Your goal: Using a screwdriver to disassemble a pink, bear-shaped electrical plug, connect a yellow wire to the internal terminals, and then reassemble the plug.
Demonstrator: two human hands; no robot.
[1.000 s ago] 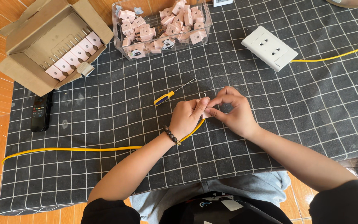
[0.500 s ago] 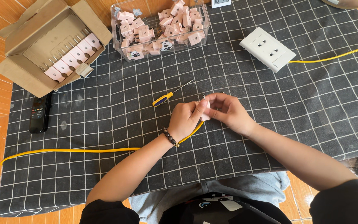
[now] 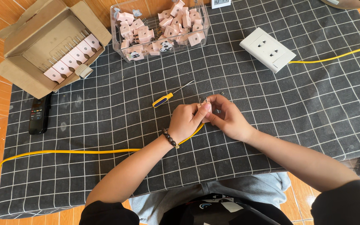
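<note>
Both my hands meet over the middle of the dark checked cloth point(image 3: 271, 125). My left hand point(image 3: 186, 121) and my right hand point(image 3: 226, 116) pinch one small pink plug point(image 3: 205, 105) between their fingertips; its metal pins stick up just above my fingers. Most of the plug is hidden by my fingers. A yellow cable point(image 3: 71, 151) runs from the left edge of the cloth up under my left hand. A small screwdriver point(image 3: 165, 99) with a yellow and blue handle lies on the cloth just left of my hands.
A clear plastic bin point(image 3: 159, 29) of several pink plugs stands at the back. A cardboard box point(image 3: 42, 46) with a row of plugs sits back left, a black remote point(image 3: 38, 114) below it. A white wall socket point(image 3: 267, 49) with a yellow cord lies back right.
My hands have stayed together at the same spot; the fingers have shifted slightly around the small plug. Nothing else on the cloth has moved.
</note>
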